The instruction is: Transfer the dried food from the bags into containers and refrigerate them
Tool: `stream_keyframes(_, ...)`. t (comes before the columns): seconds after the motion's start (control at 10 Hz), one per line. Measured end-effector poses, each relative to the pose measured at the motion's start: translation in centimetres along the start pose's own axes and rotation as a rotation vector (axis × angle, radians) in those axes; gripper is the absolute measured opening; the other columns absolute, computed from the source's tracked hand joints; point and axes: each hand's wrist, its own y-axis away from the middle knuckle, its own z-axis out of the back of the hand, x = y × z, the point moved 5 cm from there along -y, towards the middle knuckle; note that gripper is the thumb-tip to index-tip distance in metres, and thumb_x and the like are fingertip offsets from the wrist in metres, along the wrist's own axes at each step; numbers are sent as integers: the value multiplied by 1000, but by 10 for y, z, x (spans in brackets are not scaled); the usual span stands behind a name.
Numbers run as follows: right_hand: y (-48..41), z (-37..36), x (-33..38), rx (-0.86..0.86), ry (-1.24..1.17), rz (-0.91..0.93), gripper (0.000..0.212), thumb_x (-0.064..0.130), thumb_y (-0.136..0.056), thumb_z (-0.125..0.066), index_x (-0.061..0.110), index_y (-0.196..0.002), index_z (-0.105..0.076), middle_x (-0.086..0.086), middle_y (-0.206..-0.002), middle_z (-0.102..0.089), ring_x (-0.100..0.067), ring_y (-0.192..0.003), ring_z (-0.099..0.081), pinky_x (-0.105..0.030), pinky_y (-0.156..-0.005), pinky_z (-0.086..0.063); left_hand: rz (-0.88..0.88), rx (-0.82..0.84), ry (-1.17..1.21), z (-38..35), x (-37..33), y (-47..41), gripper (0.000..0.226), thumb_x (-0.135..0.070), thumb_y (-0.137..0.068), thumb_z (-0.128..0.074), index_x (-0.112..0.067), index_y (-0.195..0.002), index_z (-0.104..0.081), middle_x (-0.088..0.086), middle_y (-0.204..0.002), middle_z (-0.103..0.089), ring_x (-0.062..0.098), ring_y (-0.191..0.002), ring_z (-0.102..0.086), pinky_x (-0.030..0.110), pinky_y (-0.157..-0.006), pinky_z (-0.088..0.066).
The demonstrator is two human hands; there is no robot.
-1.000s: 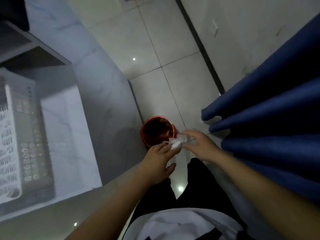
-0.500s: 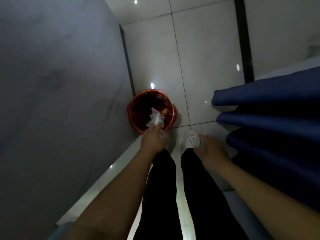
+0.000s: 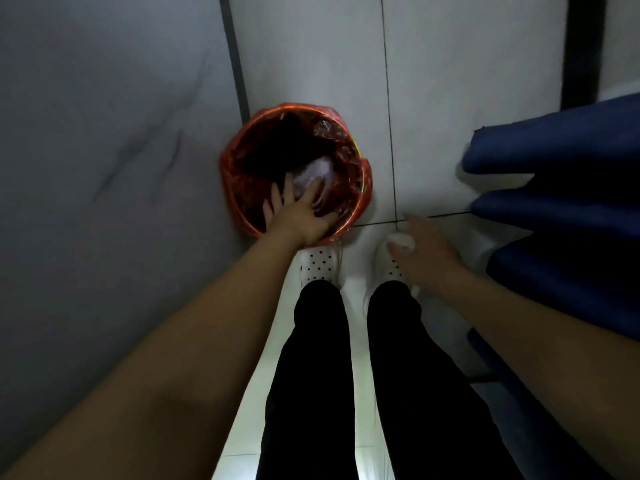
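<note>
Disposal step, seen from the head camera looking straight down. Landmark: the round waste bin point(image 3: 294, 171), lined with a red plastic liner, standing on the tiled floor point(image 3: 450, 81) against the base of a grey marbled panel point(image 3: 104, 150).

Left hand point(image 3: 299, 216): reaches over the near rim of the bin, fingers spread and open, resting on or just above a crumpled pale plastic bag point(image 3: 313, 174) that lies inside the bin toward its right wall. Whether the fingertips touch the bag cannot be told. Right hand point(image 3: 424, 251): hangs to the right of the bin and nearer the person, over the right white perforated shoe point(image 3: 389, 258), fingers loosely extended, gripping nothing visible. Folded blue fabric point(image 3: 561, 188) lies farther right of the bin.

Judgement of step: the bag appears to be an emptied food bag being discarded, a side step following a transfer. The next move likely calls for withdrawing the left hand from the bin, straightening up, and turning back to the containers so that they can be closed and refrigerated.

Hidden or unclear: no dried food, container or refrigerator appears in view, so progress cannot be gauged. The dark contents at the far side of the bin are unreadable. Motion blur softens both hands and the bag. The desk is out of frame.
</note>
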Motion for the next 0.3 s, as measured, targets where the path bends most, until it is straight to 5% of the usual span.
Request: stream_keyframes(0.3, 114, 85, 67, -20, 240, 108, 72, 55, -98, -47, 30, -159, -17, -2, -168, -12, -26, -153, -14, -48, -120, -21, -43, -8, -65, 54, -44, 164, 78, -68, -91, -43, -44, -157, -9, 6, -169, 6, 33, -154, 7, 52, -123, 3)
